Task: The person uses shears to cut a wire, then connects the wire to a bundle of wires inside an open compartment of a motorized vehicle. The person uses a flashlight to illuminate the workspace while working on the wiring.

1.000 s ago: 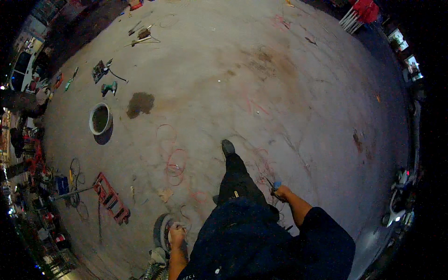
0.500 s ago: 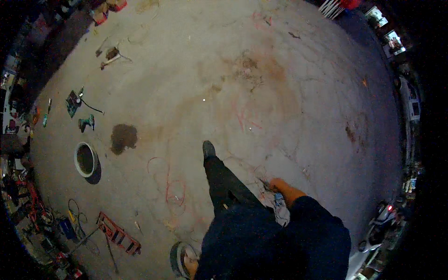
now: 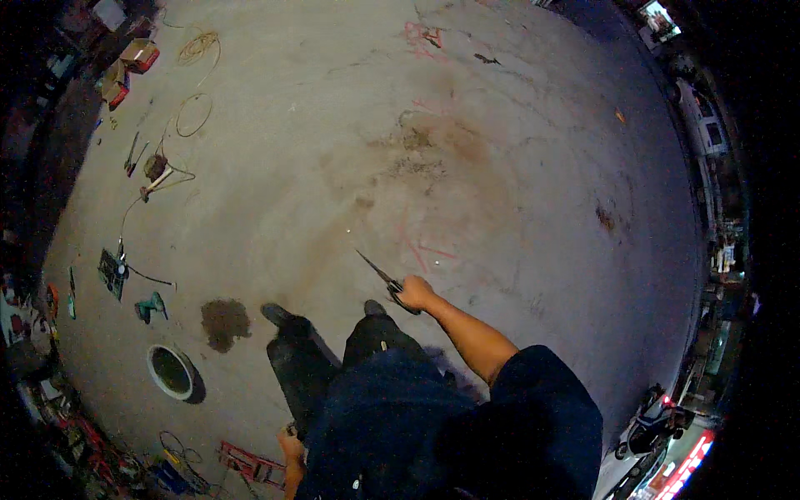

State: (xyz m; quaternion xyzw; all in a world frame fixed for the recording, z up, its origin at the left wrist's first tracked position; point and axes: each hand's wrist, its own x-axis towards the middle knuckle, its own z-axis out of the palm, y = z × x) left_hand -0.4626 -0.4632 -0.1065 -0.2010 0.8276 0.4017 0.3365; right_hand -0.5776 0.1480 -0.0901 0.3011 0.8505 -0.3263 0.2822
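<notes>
My right hand (image 3: pixel 416 294) is out in front of my body, above the concrete floor. Its fingers are closed round the dark handles of long scissors (image 3: pixel 382 276), whose pointed blades reach forward and to the left. Down beside my left leg, partly cut off by my clothing, is my left hand (image 3: pixel 292 450). The fingers there look curled, and a small dark bit shows at them; I cannot make out what it is.
On the left stand a round white-rimmed basin (image 3: pixel 152 367), a green power drill (image 3: pixel 151 308) and a dark stain (image 3: pixel 225 325). A red metal frame (image 3: pixel 250 463) lies lower left. Boxes (image 3: pixel 140 55) and coiled cord (image 3: pixel 197 50) lie farther off. A scooter (image 3: pixel 646 433) stands at right.
My right hand has swung forward and left with the scissors, away from my body. Both my feet now show. The round rim that was around my left hand is out of sight.
</notes>
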